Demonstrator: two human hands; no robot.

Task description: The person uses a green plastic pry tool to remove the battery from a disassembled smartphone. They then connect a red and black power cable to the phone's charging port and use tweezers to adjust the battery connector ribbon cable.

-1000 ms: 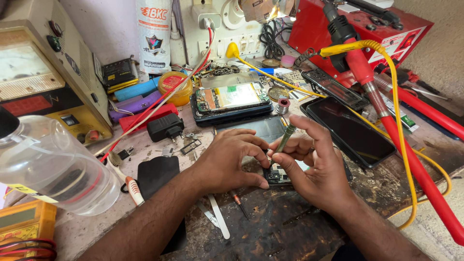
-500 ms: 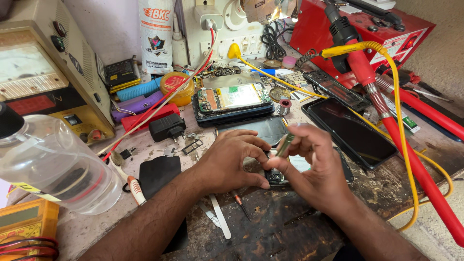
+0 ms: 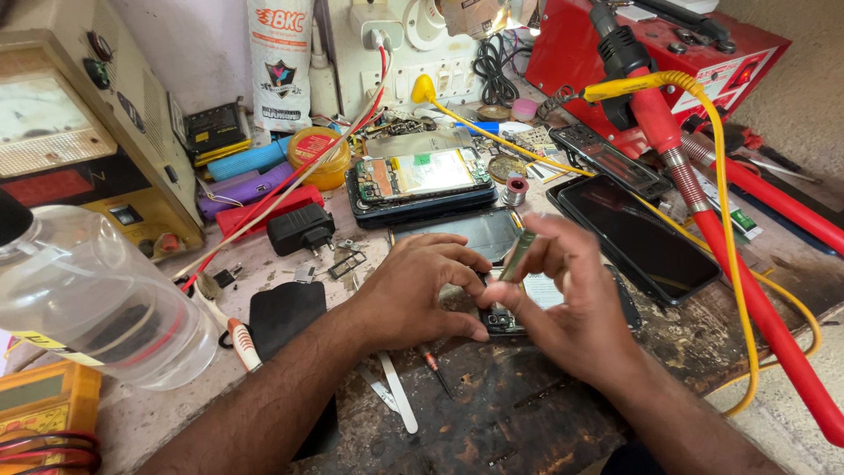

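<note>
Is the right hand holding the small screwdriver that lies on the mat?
No: the right hand grips a slim metal tool; the screwdriver lies untouched.

A small phone-repair workshop is showing itself here — a scarred, stained workbench (image 3: 527,422) is carrying an opened phone (image 3: 422,176) at twelve o'clock, a dark phone screen (image 3: 637,233) at two, and a yellow multimeter (image 3: 44,413) at eight. An analog bench power supply (image 3: 79,132) is standing at ten o'clock — a red machine (image 3: 668,44) with cables is sitting at one.

A clear plastic bottle (image 3: 83,299) lies at left, a black charger (image 3: 301,229) mid-bench, a dark phone (image 3: 637,236) at right.
</note>
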